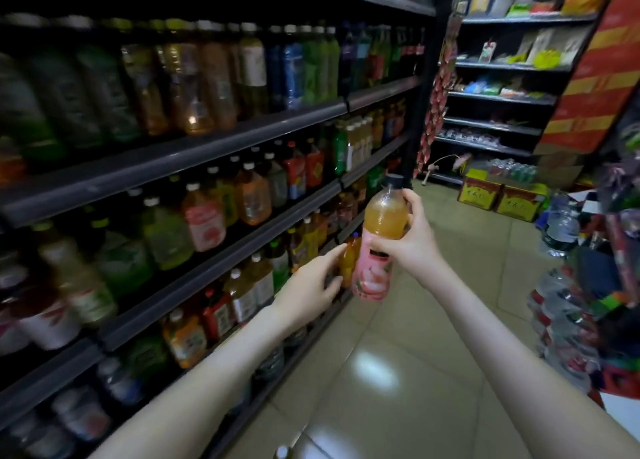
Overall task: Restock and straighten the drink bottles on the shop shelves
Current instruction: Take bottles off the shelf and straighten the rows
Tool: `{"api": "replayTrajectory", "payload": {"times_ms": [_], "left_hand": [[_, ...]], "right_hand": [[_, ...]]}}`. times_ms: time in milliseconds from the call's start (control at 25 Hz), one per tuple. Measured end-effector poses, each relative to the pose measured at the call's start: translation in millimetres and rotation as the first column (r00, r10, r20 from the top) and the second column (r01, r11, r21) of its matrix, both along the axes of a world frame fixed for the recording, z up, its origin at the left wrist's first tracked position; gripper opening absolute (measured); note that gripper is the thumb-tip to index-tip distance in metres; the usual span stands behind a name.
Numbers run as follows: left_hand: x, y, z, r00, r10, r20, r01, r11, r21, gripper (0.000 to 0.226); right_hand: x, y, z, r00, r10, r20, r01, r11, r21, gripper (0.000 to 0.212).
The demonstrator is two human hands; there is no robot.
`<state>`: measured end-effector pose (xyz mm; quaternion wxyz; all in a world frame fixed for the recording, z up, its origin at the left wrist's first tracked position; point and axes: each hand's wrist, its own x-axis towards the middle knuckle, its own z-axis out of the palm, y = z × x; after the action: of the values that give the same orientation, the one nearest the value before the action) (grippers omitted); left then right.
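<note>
So I'm mid-restock here, definitely not done. My right hand has its fingers wrapped round the pink-label bottle, the amber stuff with the dark cap. It's upright, out in the aisle just off the shelf front, so it's not shelved yet. My left hand is at the lower end of the drinks shelves, with finger and thumb clamped on either side of an orange bottle at the shelf edge, probably nudging it to make a gap. The rows look pretty full already and mostly face forward, so I'd guess what's left is slotting this one in plus tidying. Counts: one bottle per hand, so two being handled, five rows of drinks that I can make out, and two yellow-and-red cartons on the floor at the far end. The shelved bottles are too many and too blurry to count.
</note>
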<state>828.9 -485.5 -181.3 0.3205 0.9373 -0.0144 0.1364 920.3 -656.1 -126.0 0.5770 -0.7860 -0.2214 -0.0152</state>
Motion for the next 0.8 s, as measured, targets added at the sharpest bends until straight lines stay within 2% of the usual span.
{"api": "replayTrajectory", "payload": {"times_ms": [280,520,600,800], "left_hand": [[286.6,-30.1,11.3,0.995,0.073,0.068,-0.077,0.996,0.048,0.052],[534.3,-64.4,27.4,0.992,0.064,0.112,-0.094,0.952,0.291,0.055],[617.1,-69.7,19.3,0.989,0.079,0.122,-0.117,0.931,0.346,0.055],[796.0,-61.0,8.5,0.969,0.224,0.104,-0.247,0.900,0.360,0.057]], "right_hand": [[277.3,-43.4,10.6,1.000,-0.015,-0.017,0.015,1.000,0.026,0.085],[517.8,-76.1,24.0,0.998,-0.046,0.033,0.045,0.999,0.019,0.084],[603.0,-80.0,16.3,0.999,-0.006,0.039,0.005,1.000,0.025,0.084],[809.4,-66.6,4.8,0.994,0.095,0.049,-0.096,0.995,0.003,0.086]]}}
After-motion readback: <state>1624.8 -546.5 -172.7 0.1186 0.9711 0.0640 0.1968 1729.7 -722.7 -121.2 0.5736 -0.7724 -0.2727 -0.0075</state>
